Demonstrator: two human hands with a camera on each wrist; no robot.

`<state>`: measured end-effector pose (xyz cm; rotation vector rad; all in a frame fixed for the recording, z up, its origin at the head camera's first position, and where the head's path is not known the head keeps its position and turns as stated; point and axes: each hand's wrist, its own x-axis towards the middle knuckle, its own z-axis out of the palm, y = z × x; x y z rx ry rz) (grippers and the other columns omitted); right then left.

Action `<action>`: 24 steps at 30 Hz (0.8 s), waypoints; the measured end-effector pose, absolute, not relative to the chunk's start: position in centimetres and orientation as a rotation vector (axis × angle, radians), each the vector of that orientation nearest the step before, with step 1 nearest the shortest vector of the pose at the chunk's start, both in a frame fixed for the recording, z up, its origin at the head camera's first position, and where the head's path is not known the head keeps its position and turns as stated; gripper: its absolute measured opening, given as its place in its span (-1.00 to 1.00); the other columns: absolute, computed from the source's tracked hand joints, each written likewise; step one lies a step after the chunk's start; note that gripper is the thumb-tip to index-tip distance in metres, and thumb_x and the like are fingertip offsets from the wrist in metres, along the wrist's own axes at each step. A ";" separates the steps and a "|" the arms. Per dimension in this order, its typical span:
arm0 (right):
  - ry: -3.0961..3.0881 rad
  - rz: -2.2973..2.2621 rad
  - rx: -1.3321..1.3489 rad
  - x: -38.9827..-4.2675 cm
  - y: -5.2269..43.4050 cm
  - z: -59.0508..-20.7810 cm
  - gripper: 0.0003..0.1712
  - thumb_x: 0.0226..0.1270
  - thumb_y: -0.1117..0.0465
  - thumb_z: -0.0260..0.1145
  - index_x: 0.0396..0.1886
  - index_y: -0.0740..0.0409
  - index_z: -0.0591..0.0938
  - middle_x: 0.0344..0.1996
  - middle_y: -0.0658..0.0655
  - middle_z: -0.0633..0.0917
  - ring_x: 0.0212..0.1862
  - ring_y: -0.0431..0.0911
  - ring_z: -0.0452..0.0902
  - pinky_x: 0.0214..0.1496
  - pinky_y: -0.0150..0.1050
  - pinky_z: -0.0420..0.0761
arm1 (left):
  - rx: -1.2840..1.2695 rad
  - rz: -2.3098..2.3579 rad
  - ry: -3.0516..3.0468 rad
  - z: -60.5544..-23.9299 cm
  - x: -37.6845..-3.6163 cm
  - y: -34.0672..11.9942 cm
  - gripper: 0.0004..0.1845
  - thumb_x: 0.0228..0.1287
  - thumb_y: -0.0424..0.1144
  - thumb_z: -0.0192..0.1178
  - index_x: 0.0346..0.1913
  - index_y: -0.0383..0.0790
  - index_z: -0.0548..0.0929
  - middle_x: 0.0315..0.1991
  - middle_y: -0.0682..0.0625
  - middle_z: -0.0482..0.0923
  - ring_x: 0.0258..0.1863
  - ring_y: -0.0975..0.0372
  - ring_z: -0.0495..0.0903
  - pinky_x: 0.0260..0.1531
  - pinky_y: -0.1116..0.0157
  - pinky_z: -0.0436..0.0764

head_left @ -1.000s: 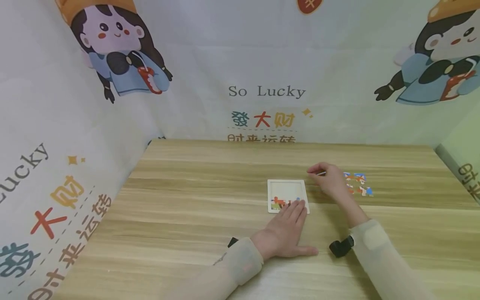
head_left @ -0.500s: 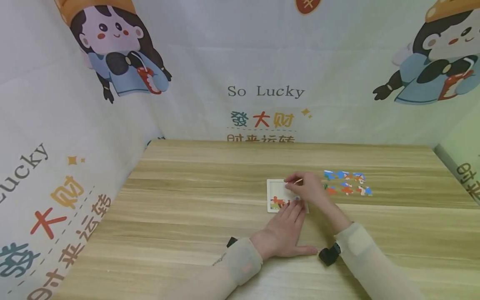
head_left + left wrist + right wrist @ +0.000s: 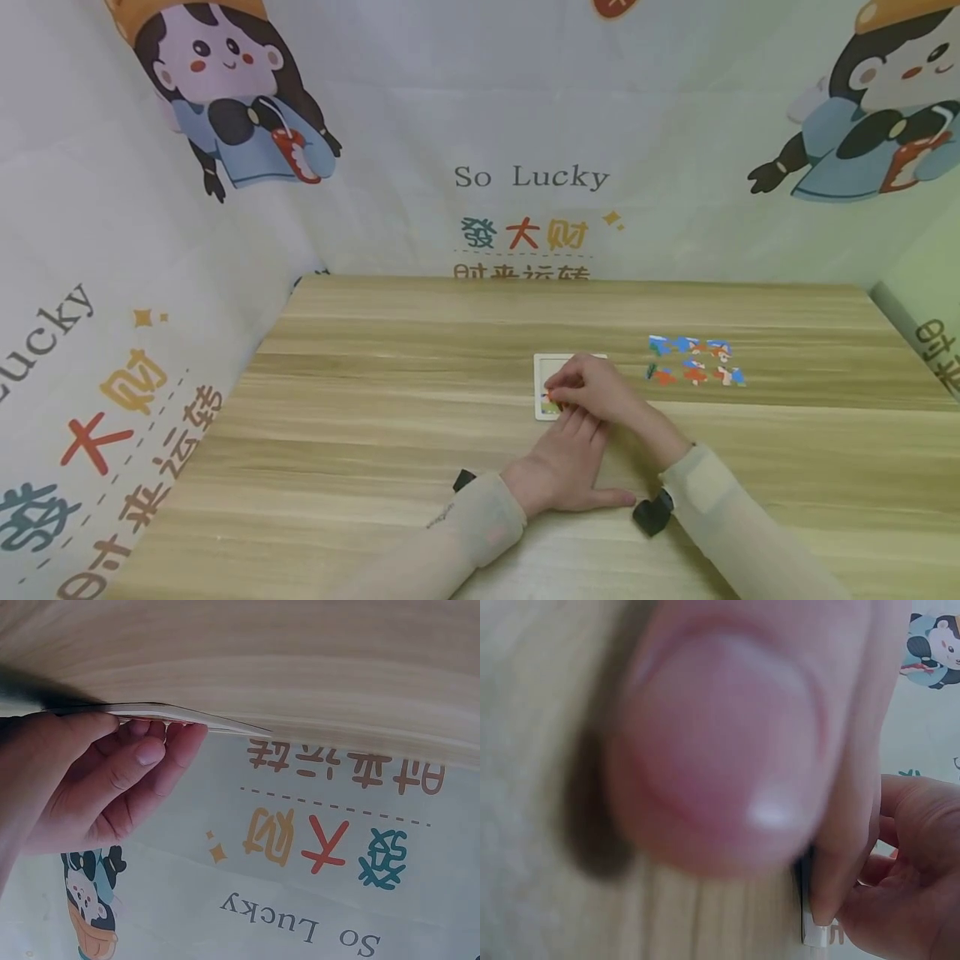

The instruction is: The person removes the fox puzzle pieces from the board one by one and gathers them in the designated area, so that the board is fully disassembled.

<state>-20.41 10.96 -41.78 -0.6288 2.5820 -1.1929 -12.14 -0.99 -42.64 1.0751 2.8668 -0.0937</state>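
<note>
A thin, square white tray (image 3: 542,385) lies flat on the pale, wood-grain tabletop (image 3: 390,417), near its middle. The right hand (image 3: 592,387) is over the tray with fingers curled, pinching a small orange-tinted puzzle piece (image 3: 550,393) against the tray's lower left part; the piece is mostly hidden by the fingers, so its shape cannot be told. The left hand (image 3: 566,467) lies flat on the tabletop just in front of the tray, fingers straight and together, their tips touching the tray's near edge; the left wrist view shows those fingertips against the thin edge of the board. The right hand crosses over the left fingertips and covers most of the tray.

To the right, well apart from the tray, loose flat pieces (image 3: 693,360) in blue, orange and white lie in two short rows. A printed cloth backdrop (image 3: 525,179) with cartoon figures and lettering hangs around the tabletop. The right wrist view is filled by a blurred thumb.
</note>
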 end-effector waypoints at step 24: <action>2.421 -1.548 -0.450 -21.2 11.6 -41.9 -0.74 0.40 0.28 0.29 -0.02 0.36 0.56 -0.17 0.27 0.68 -0.29 -0.16 0.55 -0.32 -0.37 0.57 | 1.043 -0.151 2.818 -42.6 -12.3 -0.8 0.13 0.29 0.53 -0.15 0.60 -0.28 -0.10 0.64 -0.16 -0.23 0.64 0.08 -0.20 0.60 0.22 -0.06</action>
